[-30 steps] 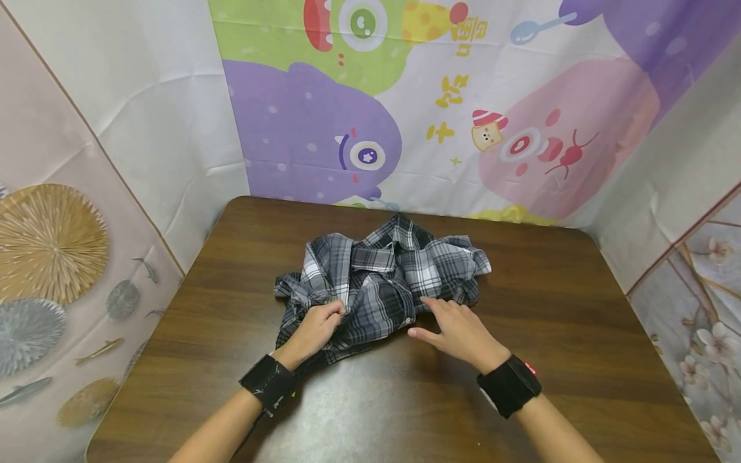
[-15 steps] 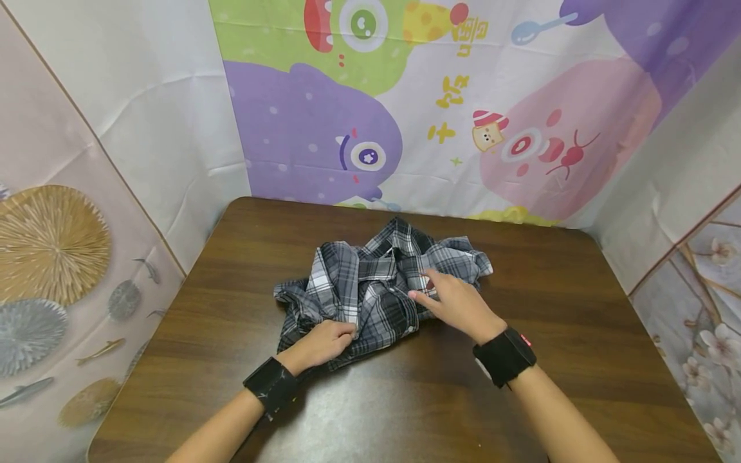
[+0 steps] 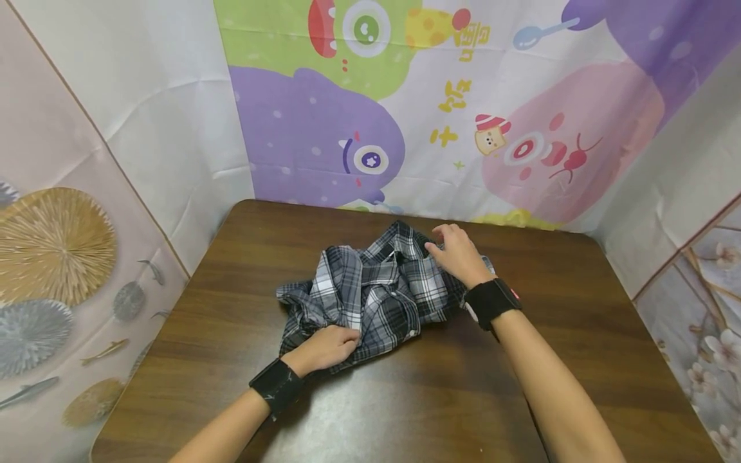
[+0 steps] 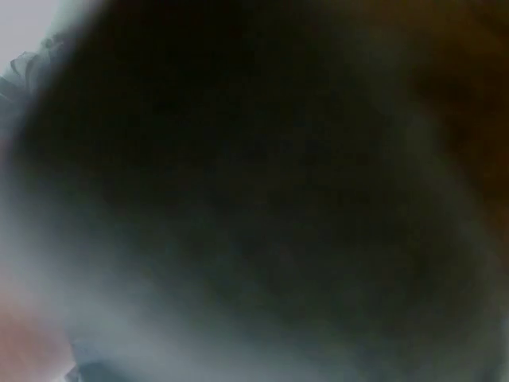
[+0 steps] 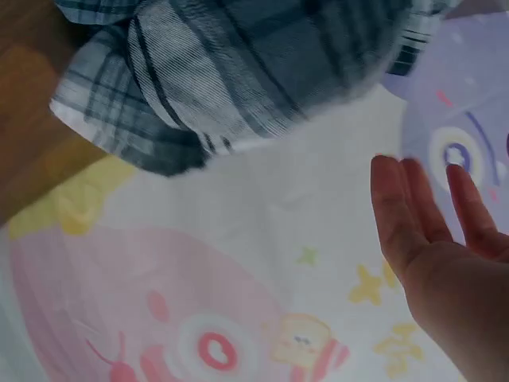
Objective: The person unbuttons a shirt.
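Brown table [image 3: 417,405], cartoon cloth [image 3: 422,116] behind; the shirt [image 3: 382,302] lies bunched mid-table, neither flat nor folded yet. Left hand [image 3: 324,348] seems to pinch its near edge; right hand [image 3: 461,257], fingers loosely parted, holds nothing, by its far right side.

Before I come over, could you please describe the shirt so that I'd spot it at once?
Find the brown wooden table. The crumpled shirt lies near its middle. Its black, grey and white plaid sets it apart from the colourful cartoon cloth behind.
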Available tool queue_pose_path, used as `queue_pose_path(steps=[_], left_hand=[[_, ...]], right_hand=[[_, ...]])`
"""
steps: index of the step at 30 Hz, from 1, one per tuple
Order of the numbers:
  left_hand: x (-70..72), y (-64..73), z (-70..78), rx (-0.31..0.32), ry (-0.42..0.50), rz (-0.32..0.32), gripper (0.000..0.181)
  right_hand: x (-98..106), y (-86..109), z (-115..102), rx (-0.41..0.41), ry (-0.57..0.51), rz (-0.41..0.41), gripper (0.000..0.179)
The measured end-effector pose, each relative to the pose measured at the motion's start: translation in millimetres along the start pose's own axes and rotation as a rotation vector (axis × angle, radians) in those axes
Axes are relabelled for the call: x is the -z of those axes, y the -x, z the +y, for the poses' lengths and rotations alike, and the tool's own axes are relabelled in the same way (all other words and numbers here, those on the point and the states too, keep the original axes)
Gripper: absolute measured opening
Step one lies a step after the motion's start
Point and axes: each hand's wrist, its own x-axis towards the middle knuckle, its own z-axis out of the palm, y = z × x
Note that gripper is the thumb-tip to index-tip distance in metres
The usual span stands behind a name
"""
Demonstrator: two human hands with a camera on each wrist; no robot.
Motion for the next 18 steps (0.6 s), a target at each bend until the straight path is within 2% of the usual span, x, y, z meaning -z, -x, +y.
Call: queue_pose_path(steps=[7,16,18], left_hand=[[0.1,0.3,0.4,0.018,0.003,-0.020,0.028],[1.0,0.0,1.1,0.026,-0.002,-0.039,0.028],[1.1,-0.3,0.7,0.026,-0.001,-0.037,0.028]], right_hand=[[-16.7,-15.4,12.8,-0.080,0.006,-0.013,0.045],[-36.4,-22.1,19.8,-0.222,0.094,-0.063,0.051],[-37.7,-21.5,19.8,-0.247,0.110,-0.070,0.042]])
